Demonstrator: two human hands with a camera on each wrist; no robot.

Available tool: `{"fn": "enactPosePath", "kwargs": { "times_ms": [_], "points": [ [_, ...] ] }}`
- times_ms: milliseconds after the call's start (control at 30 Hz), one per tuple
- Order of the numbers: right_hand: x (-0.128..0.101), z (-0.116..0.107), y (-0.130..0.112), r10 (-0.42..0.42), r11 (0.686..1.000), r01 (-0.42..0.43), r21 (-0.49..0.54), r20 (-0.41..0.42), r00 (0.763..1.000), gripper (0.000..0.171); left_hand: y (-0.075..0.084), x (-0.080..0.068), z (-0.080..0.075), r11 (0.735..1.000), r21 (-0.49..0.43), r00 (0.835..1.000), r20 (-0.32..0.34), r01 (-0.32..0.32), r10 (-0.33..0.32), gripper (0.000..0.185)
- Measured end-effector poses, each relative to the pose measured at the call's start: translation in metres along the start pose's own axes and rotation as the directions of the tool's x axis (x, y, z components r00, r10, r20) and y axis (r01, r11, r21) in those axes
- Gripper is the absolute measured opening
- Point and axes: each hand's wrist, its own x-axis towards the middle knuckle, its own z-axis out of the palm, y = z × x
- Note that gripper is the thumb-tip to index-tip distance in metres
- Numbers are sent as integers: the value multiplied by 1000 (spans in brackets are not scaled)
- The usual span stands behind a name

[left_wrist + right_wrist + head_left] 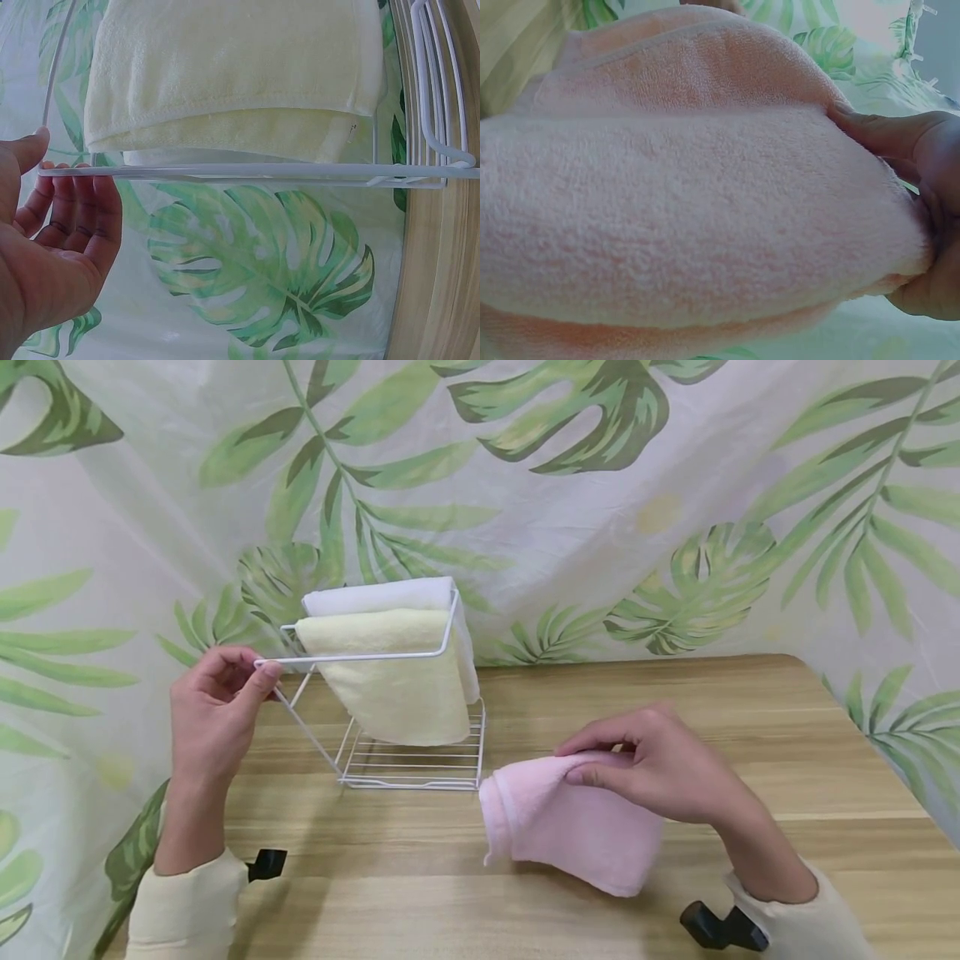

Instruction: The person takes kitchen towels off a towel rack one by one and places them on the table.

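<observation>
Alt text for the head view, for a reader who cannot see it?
Right hand grips a folded pink terry towel on the wooden table; left hand pinches the white wire rack, hung with pale yellow and white towels.

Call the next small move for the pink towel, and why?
Probably lift the pink towel up toward the front bar of the white wire rack. The right hand already pinches the towel's folded top edge, the left hand grips the rack's front corner, and that bar looks bare, while the yellow towel and white towel hang behind it.
</observation>
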Motion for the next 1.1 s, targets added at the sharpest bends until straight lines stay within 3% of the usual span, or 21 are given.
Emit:
{"fn": "enactPosePath", "kwargs": {
  "times_ms": [300,767,1100],
  "points": [
    [3,4,4,32,999,-33,27,31,999,14,0,1,3,1000,-9,1000,4,-6,7,13],
    [0,5,0,-40,999,40,14,56,998,16,-1,2,3,1000,-29,1000,7,-10,11,13],
    [17,10,13,30,1000,-29,-9,78,997,14,-2,1,1,1000,-18,1000,-3,-9,9,13]
  ]
}}
